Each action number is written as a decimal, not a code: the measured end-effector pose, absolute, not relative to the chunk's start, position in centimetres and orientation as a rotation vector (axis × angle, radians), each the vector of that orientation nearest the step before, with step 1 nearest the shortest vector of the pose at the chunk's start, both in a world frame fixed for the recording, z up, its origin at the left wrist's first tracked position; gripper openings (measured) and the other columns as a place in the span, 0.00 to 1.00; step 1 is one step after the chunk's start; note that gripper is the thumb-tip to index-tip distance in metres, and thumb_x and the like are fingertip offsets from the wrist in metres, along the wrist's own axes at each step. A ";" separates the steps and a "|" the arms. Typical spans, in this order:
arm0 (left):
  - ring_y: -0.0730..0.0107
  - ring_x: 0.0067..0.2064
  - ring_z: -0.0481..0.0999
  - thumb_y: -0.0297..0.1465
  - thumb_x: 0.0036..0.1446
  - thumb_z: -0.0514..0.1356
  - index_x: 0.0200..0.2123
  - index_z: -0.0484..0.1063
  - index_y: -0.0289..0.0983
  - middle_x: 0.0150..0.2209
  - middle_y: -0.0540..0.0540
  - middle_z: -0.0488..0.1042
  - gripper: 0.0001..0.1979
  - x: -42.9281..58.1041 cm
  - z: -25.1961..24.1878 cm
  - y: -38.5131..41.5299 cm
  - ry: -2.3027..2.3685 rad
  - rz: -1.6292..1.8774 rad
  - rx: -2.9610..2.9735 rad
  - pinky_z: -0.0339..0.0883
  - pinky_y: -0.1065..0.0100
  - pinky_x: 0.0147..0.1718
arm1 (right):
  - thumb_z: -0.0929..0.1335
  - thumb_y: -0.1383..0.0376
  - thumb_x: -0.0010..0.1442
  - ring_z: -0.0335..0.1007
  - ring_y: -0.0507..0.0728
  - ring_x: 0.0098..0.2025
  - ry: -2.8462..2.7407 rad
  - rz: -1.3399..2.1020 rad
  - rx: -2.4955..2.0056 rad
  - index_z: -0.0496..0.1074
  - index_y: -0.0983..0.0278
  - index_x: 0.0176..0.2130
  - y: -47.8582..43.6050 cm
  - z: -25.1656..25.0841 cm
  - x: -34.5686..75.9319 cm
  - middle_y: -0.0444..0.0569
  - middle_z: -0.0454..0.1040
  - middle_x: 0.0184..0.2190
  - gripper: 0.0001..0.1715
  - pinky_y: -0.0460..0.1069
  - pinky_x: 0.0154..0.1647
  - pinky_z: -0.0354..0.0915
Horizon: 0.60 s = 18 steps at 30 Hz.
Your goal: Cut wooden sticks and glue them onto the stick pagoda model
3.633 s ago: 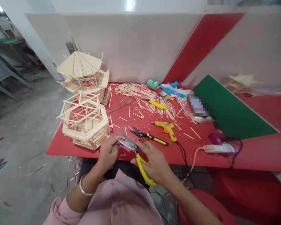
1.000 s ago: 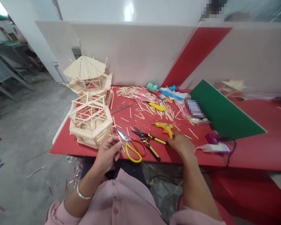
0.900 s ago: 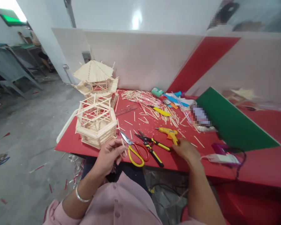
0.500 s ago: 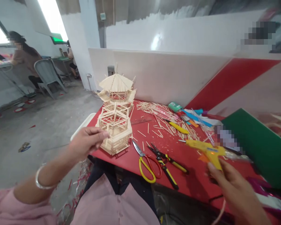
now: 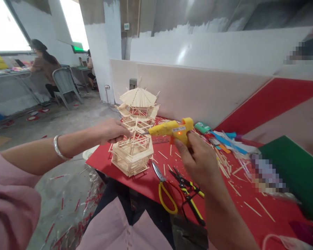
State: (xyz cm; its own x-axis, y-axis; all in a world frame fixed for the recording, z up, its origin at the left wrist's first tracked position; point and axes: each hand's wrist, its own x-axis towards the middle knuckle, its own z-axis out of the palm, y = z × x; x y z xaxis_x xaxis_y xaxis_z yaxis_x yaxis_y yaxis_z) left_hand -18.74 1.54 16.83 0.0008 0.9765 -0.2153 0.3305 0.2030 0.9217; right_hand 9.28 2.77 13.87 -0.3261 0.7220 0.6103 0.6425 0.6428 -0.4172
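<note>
My right hand [image 5: 197, 158] is wrapped round the grip of a yellow glue gun [image 5: 172, 129], its nozzle pointing left at the hexagonal stick frame [image 5: 132, 152]. My left hand [image 5: 111, 130] pinches a thin wooden stick against the frame's top, fingers closed. Behind the frame stands a finished stick pagoda [image 5: 138, 103] with a pointed roof. Both models sit at the left end of the red table [image 5: 114, 163].
Yellow-handled scissors [image 5: 165, 191] and black-and-yellow cutters [image 5: 189, 194] lie by the table's near edge. Loose sticks [image 5: 232, 170] and coloured bits are scattered to the right, next to a green board [image 5: 294, 170]. A white and red partition backs the table. Another person [image 5: 43, 66] sits far left.
My right hand put the scissors down, picked up the glue gun and swung it left to the frame. My left hand carried the stick from the table edge to the frame's top.
</note>
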 end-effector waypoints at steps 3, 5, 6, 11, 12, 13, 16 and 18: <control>0.76 0.13 0.54 0.28 0.40 0.69 0.11 0.71 0.38 0.10 0.50 0.61 0.13 -18.4 17.2 2.1 1.649 0.687 1.265 0.44 0.72 0.11 | 0.58 0.53 0.69 0.61 0.54 0.26 -2.134 0.057 -1.064 0.66 0.62 0.35 4.6 13.4 8.1 0.47 0.69 0.26 0.19 0.49 0.28 0.52; 0.77 0.13 0.54 0.27 0.41 0.68 0.11 0.70 0.38 0.10 0.51 0.60 0.13 -18.1 17.6 2.3 1.702 0.596 1.262 0.44 0.72 0.12 | 0.56 0.52 0.70 0.62 0.55 0.27 -2.162 -0.008 -1.131 0.67 0.63 0.38 5.4 12.9 7.6 0.48 0.71 0.28 0.21 0.49 0.28 0.50; 0.77 0.14 0.54 0.27 0.41 0.67 0.11 0.70 0.38 0.10 0.51 0.59 0.13 -18.1 17.9 2.3 1.715 0.554 1.264 0.43 0.73 0.12 | 0.56 0.51 0.70 0.63 0.55 0.28 -2.167 -0.053 -1.171 0.68 0.64 0.40 5.7 12.6 7.3 0.49 0.72 0.29 0.22 0.49 0.28 0.49; 0.80 0.15 0.54 0.26 0.47 0.64 0.13 0.66 0.36 0.11 0.54 0.59 0.15 -17.6 18.9 2.3 1.823 0.420 1.227 0.45 0.74 0.15 | 0.63 0.43 0.63 0.66 0.57 0.31 -2.126 -0.289 -1.235 0.70 0.66 0.45 6.6 11.2 6.2 0.52 0.75 0.33 0.29 0.50 0.28 0.46; 0.80 0.15 0.54 0.26 0.48 0.63 0.14 0.65 0.36 0.11 0.54 0.59 0.15 -17.4 19.0 2.4 1.842 0.413 1.219 0.45 0.73 0.15 | 0.63 0.44 0.63 0.66 0.57 0.31 -2.112 -0.333 -1.227 0.70 0.66 0.45 6.7 11.0 5.9 0.52 0.75 0.33 0.29 0.50 0.28 0.45; 0.80 0.15 0.54 0.26 0.49 0.63 0.14 0.65 0.36 0.11 0.54 0.59 0.15 -17.3 19.0 2.5 1.851 0.407 1.212 0.45 0.73 0.16 | 0.64 0.45 0.63 0.66 0.57 0.31 -2.099 -0.377 -1.216 0.70 0.66 0.45 6.8 10.9 5.7 0.52 0.75 0.33 0.28 0.50 0.27 0.45; 0.80 0.16 0.54 0.26 0.50 0.63 0.14 0.64 0.36 0.11 0.54 0.59 0.16 -16.8 19.0 2.8 1.859 0.401 1.216 0.45 0.72 0.17 | 0.65 0.49 0.63 0.64 0.55 0.28 -2.069 -0.487 -1.171 0.70 0.67 0.46 7.0 10.8 5.3 0.51 0.75 0.32 0.25 0.50 0.27 0.43; 0.80 0.16 0.55 0.26 0.50 0.64 0.13 0.63 0.36 0.11 0.53 0.59 0.17 -16.6 18.8 2.9 1.861 0.400 1.217 0.46 0.71 0.17 | 0.65 0.51 0.63 0.63 0.54 0.28 -2.053 -0.518 -1.145 0.71 0.68 0.45 7.0 10.9 5.2 0.51 0.74 0.31 0.23 0.50 0.27 0.43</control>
State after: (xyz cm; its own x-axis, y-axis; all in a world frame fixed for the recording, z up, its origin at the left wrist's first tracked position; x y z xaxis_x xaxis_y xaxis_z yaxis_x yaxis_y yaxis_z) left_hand -16.60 2.94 18.84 -0.1610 0.8623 -0.4801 0.5889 0.4742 0.6544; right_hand 5.18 6.99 10.90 -0.3478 0.5622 0.7503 0.8509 0.5253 0.0008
